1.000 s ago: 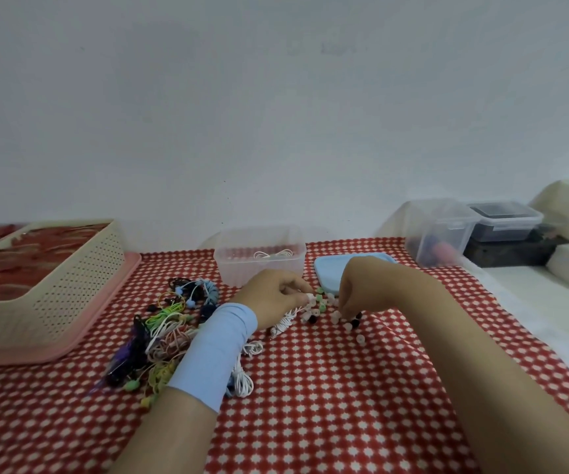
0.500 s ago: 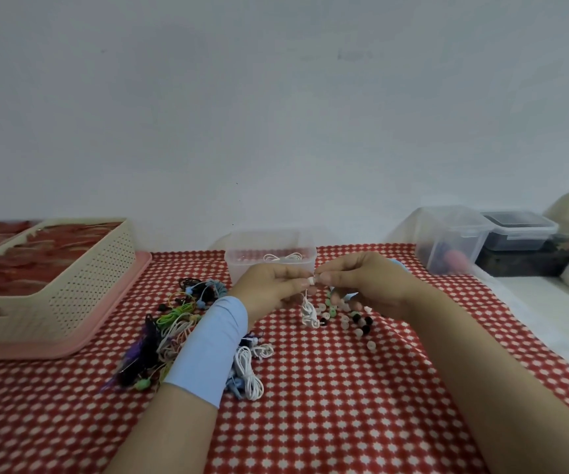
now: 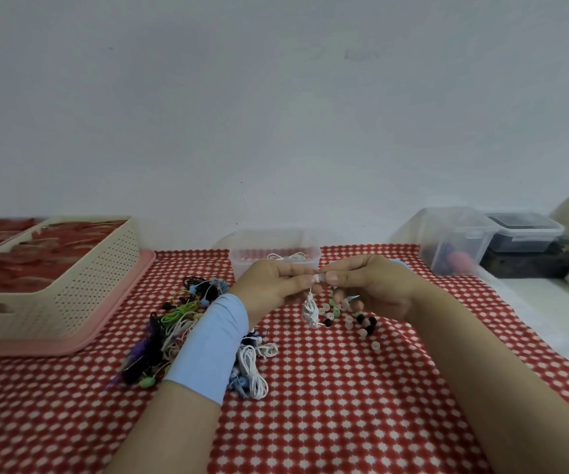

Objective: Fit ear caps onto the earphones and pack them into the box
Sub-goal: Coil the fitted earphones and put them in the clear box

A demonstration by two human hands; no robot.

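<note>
My left hand (image 3: 272,285) pinches the bud of a white earphone, and its coiled cord (image 3: 310,311) hangs below. My right hand (image 3: 368,285) pinches a white ear cap (image 3: 319,278) against that bud, the two hands meeting above the table. Loose ear caps (image 3: 354,319) in white, green and black lie scattered on the cloth under my right hand. A clear plastic box (image 3: 274,260) with a white earphone inside stands just behind my hands. A tangle of coloured earphones (image 3: 180,323) lies left of my left forearm, which wears a light blue sleeve.
A cream perforated basket (image 3: 71,289) on a pink tray stands at the left. Clear lidded containers (image 3: 454,241) and a dark box sit at the back right. A blue lid (image 3: 399,263) peeks out behind my right hand. White bundled earphones (image 3: 252,371) lie by my left forearm.
Both hands rose from the pile of caps and came together; the right hand brought a white cap up to the earphone bud that the left hand holds.
</note>
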